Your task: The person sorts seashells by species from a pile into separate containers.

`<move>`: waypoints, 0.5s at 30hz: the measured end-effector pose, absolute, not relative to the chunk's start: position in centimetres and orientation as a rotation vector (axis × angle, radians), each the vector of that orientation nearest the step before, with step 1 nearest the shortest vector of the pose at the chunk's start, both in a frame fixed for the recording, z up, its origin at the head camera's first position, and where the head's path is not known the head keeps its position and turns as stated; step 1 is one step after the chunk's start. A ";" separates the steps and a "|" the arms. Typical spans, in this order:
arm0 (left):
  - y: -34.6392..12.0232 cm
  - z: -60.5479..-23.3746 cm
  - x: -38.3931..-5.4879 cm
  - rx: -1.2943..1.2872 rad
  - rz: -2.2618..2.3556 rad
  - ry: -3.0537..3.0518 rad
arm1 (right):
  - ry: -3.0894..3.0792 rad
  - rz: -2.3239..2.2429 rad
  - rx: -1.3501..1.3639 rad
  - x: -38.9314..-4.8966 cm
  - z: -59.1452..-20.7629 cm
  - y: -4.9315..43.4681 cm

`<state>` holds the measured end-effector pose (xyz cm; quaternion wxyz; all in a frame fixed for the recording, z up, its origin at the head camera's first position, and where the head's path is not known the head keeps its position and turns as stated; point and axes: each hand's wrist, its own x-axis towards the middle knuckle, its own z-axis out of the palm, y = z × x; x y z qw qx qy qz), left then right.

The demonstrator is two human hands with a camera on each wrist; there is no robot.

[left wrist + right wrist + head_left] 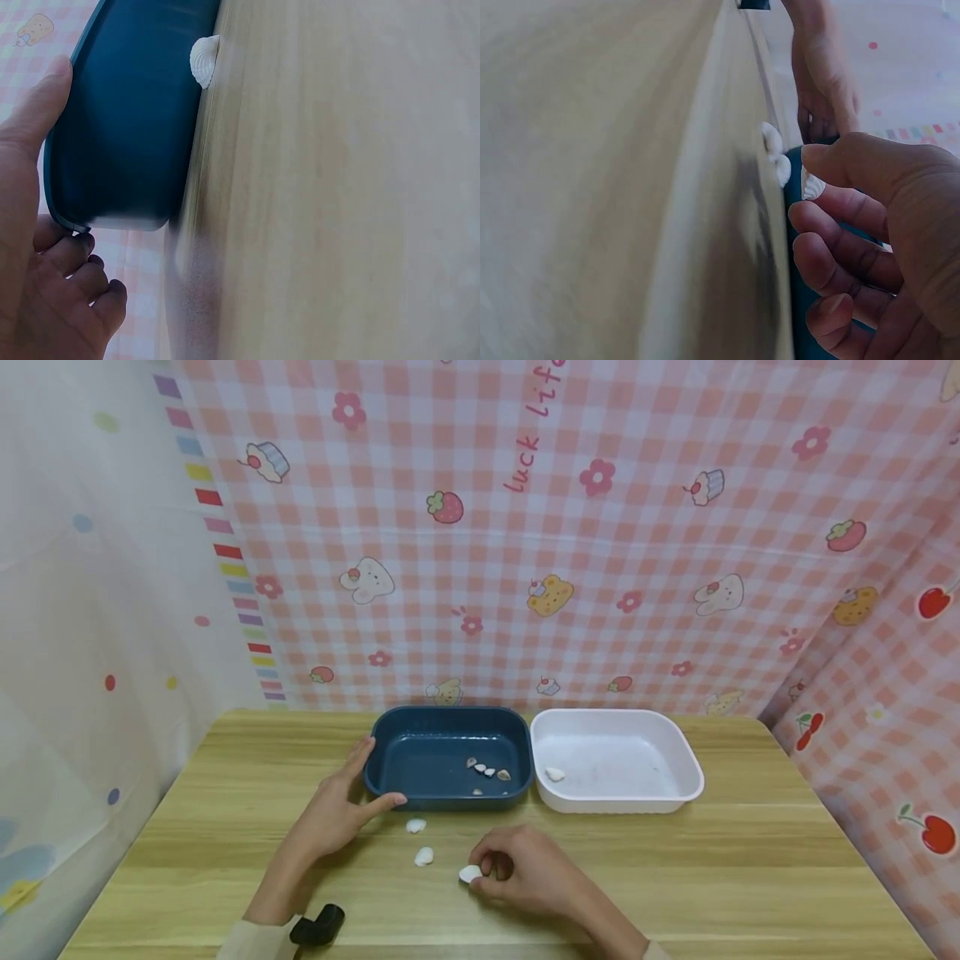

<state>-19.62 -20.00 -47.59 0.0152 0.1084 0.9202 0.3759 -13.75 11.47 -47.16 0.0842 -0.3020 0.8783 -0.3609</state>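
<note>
My left hand (337, 806) holds the left end of a dark blue tray (450, 802), thumb at the front rim and fingers along the left side. In the left wrist view the thumb (45, 101) lies against the tray's edge. My right hand (528, 872) pinches a white seashell (470, 873) between thumb and forefinger, low over the table in front of the tray. That shell (812, 185) shows its ridged side in the right wrist view. Two more white shells, a farther one (416, 826) and a nearer one (424, 857), lie on the wood between my hands.
Several small shells (490, 772) lie inside the blue tray, toward its right side. A white tray (618, 804) stands close beside it on the right, with one white shell (555, 774) inside. A black angled object (318, 927) is at my left wrist. Patterned cloth (480, 543) hangs behind the table.
</note>
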 end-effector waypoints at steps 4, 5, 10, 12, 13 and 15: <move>-20.0 -47.6 -19.7 0.339 1.170 2.861 | 2.630 -1.092 -0.888 -14.1 -46.7 12.1; -20.0 -47.6 -19.7 0.339 1.173 2.860 | 2.637 -1.098 -0.887 -14.2 -46.6 12.3; -20.0 -47.6 -19.7 0.345 1.179 2.858 | 2.670 -1.151 -0.899 -14.5 -46.0 13.2; -20.0 -47.6 -19.7 0.348 1.179 2.857 | 2.696 -1.162 -0.903 -14.7 -45.7 13.6; -20.0 -47.6 -19.7 0.348 1.180 2.858 | 2.712 -1.162 -0.899 -14.8 -45.6 13.8; -20.0 -47.6 -19.7 0.346 1.181 2.859 | 2.748 -1.159 -0.887 -15.0 -45.3 14.1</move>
